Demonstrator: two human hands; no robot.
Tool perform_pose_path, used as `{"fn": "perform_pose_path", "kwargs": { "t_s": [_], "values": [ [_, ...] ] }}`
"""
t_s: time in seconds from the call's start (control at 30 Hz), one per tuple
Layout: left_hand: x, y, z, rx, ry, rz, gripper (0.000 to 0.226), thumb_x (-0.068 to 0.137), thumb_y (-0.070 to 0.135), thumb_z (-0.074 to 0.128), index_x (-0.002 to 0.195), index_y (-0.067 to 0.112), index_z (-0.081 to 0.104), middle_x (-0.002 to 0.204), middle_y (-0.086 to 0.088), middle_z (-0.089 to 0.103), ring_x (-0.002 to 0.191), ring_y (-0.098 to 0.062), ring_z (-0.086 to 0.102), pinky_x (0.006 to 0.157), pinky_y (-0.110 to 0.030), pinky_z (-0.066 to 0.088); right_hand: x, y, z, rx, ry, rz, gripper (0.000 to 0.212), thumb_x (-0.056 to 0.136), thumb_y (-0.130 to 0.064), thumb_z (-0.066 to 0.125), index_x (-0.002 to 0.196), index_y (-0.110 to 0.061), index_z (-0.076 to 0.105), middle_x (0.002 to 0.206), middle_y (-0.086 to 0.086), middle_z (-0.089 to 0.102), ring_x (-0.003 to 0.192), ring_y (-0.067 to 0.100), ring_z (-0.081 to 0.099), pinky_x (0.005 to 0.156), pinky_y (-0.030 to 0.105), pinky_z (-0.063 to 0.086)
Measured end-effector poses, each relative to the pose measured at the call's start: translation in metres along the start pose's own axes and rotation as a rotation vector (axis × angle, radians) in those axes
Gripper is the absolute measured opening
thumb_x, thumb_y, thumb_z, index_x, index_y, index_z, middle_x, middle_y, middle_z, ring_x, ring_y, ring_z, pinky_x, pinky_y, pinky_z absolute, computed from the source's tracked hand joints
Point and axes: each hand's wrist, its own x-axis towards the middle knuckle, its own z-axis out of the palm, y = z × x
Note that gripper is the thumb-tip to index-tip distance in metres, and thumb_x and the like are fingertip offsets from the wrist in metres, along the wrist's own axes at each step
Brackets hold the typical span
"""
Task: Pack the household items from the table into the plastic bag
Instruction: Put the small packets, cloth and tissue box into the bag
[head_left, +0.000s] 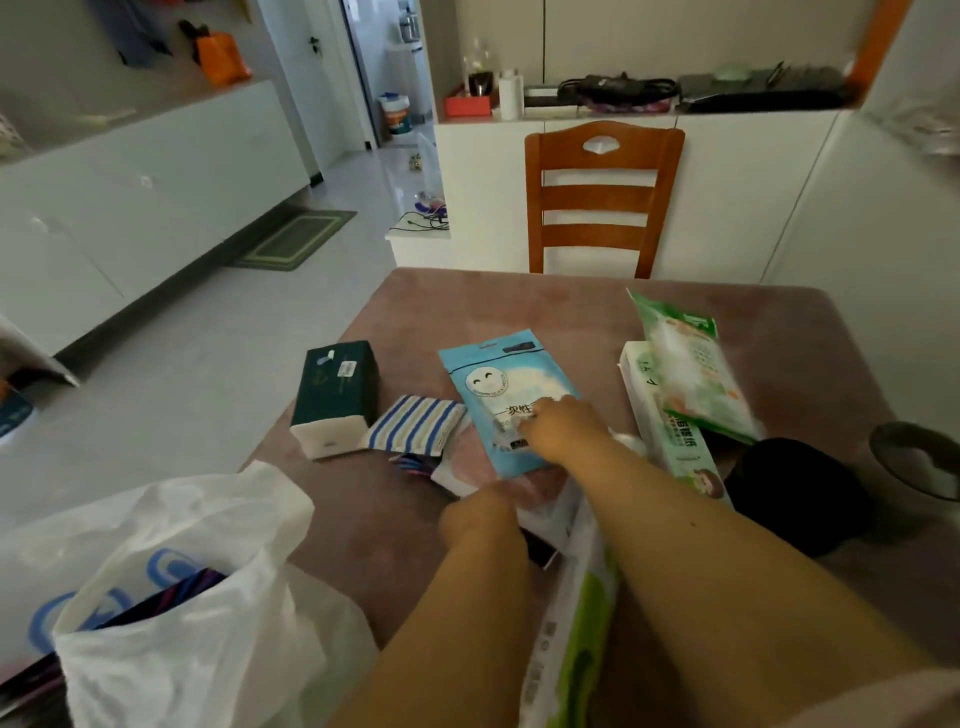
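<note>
The right hand (563, 428) pinches the blue pouch (506, 397) mid-table; the left hand (475, 512) is curled, its grip unclear. Tissue pack (335, 397), striped cloth (415, 426) and green packets (691, 374) crowd round — the plastic bag (171, 597) gapes at the table's (519, 301) near-left edge.

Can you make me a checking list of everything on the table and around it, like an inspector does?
Surface: table under a pinkish cloth.
Job's things: white plastic bag at near left, open, something dark already inside; dark green tissue pack; striped cloth; blue packet; green wipes packet lying on a long white box.
Clutter: black object and dark bowl at right.
Hands: right hand on the blue packet, grip unclear; left hand on a flat package nearer, fingers hidden.
Cables: some on a low white ledge beyond the table.
Surroundings: wooden chair, white cabinets, green floor mat.
</note>
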Motion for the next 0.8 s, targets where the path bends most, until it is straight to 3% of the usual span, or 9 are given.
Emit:
{"fn": "perform_pose_path", "kwargs": {
  "t_s": [0.1, 0.13, 0.27, 0.47, 0.6, 0.73, 0.8],
  "values": [
    [0.011, 0.003, 0.002, -0.042, 0.045, 0.017, 0.047, 0.083, 0.011, 0.069, 0.124, -0.007, 0.054, 0.117, -0.02, 0.062, 0.107, -0.036, 0.063, 0.084, -0.042, 0.055, -0.001, 0.005, 0.001, -0.03, 0.007, -0.035, 0.056, 0.093, -0.048, 0.032, 0.134, -0.013, 0.048, 0.138, 0.018, 0.048, 0.124, 0.036, 0.045, 0.1, 0.042, 0.041],
    [0.015, 0.003, 0.002, -0.091, 0.037, 0.046, 0.049, 0.081, 0.009, 0.071, 0.124, -0.007, 0.054, 0.117, -0.021, 0.063, 0.103, -0.036, 0.064, 0.088, -0.043, 0.054, -0.003, 0.006, 0.001, -0.029, 0.014, -0.046, 0.055, 0.094, -0.047, 0.032, 0.134, -0.013, 0.049, 0.137, 0.018, 0.049, 0.123, 0.036, 0.046, 0.101, 0.042, 0.042],
    [0.018, 0.002, 0.0, -0.155, 0.049, 0.171, 0.047, 0.081, 0.007, 0.072, 0.123, -0.005, 0.053, 0.119, -0.022, 0.062, 0.102, -0.038, 0.064, 0.089, -0.046, 0.054, -0.002, 0.013, -0.002, 0.058, 0.082, 0.002, 0.054, 0.092, -0.049, 0.038, 0.13, -0.014, 0.054, 0.133, 0.018, 0.051, 0.12, 0.035, 0.048, 0.099, 0.04, 0.043],
    [0.008, -0.007, -0.016, -0.133, 0.051, 0.173, 0.049, 0.085, 0.012, 0.071, 0.126, -0.004, 0.051, 0.118, -0.023, 0.063, 0.103, -0.041, 0.064, 0.092, -0.053, 0.052, 0.016, 0.011, -0.008, 0.21, 0.079, 0.26, 0.082, 0.077, -0.05, 0.067, 0.138, -0.008, 0.031, 0.139, 0.015, 0.04, 0.129, 0.032, 0.036, 0.105, 0.043, 0.036],
    [0.005, -0.02, -0.029, -0.164, 0.041, 0.145, 0.043, 0.086, 0.007, 0.067, 0.125, -0.005, 0.052, 0.112, -0.025, 0.063, 0.103, -0.045, 0.063, 0.092, -0.056, 0.051, 0.022, 0.005, 0.002, 0.232, 0.109, 0.345, 0.064, 0.079, -0.038, 0.068, 0.13, -0.009, 0.042, 0.133, 0.012, 0.051, 0.121, 0.031, 0.046, 0.101, 0.041, 0.038],
    [0.003, -0.026, -0.036, -0.22, 0.052, 0.106, 0.044, 0.086, 0.004, 0.066, 0.126, -0.006, 0.05, 0.099, -0.02, 0.06, 0.098, -0.042, 0.062, 0.088, -0.051, 0.053, 0.021, 0.0, 0.005, 0.245, 0.086, 0.327, 0.066, 0.077, -0.031, 0.074, 0.132, -0.011, 0.043, 0.134, 0.013, 0.046, 0.124, 0.029, 0.041, 0.099, 0.038, 0.04],
    [0.003, -0.028, -0.037, -0.262, 0.058, 0.08, 0.047, 0.085, 0.003, 0.067, 0.127, -0.008, 0.047, 0.099, -0.021, 0.058, 0.085, -0.038, 0.061, 0.077, -0.047, 0.054, 0.021, -0.001, 0.007, 0.29, 0.11, 0.337, 0.07, 0.077, -0.028, 0.074, 0.134, -0.011, 0.038, 0.137, 0.014, 0.039, 0.126, 0.03, 0.037, 0.101, 0.039, 0.04]
  ]
}}
